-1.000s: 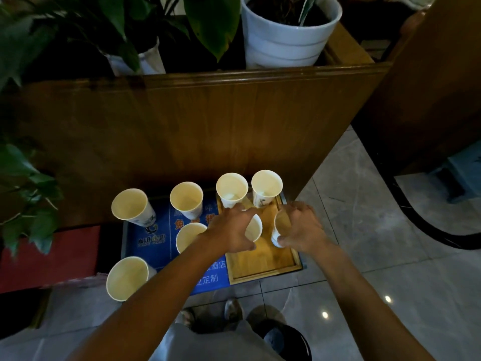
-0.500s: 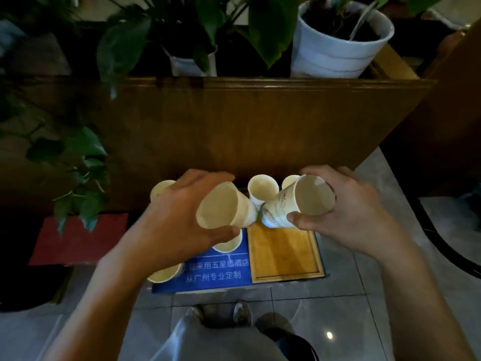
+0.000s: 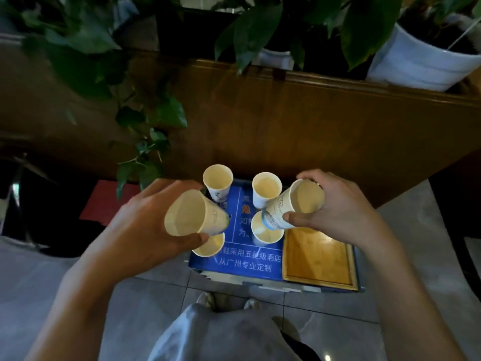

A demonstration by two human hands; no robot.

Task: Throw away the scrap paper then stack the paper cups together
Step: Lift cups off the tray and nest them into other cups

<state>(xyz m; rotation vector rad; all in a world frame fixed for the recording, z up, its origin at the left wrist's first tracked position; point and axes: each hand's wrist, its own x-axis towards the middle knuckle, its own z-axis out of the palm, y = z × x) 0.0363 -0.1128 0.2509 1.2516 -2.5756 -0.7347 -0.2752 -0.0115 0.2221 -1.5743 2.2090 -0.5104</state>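
My left hand (image 3: 145, 225) grips a white paper cup (image 3: 194, 217), tilted with its mouth toward me. My right hand (image 3: 338, 207) holds a second paper cup (image 3: 294, 205), also tilted, its base pointing down-left. Both cups hang above a blue printed box (image 3: 256, 259) on the floor. Several more empty cups stand upright on the box: one at the back left (image 3: 218, 181), one at the back middle (image 3: 266, 188), one under the right-hand cup (image 3: 265, 234) and one partly hidden under my left hand (image 3: 210, 246). No scrap paper is visible.
An empty wooden tray (image 3: 318, 259) lies on the right part of the box. A wooden partition (image 3: 312, 121) stands behind, with potted plants in white pots (image 3: 416, 63) on top. A red mat (image 3: 104, 201) lies left. My shoes and grey trousers (image 3: 221, 332) are below on tiled floor.
Both hands took a cup each off the tray and lifted them. Since half a second ago the cups have moved slightly apart, and the view has shifted right and down.
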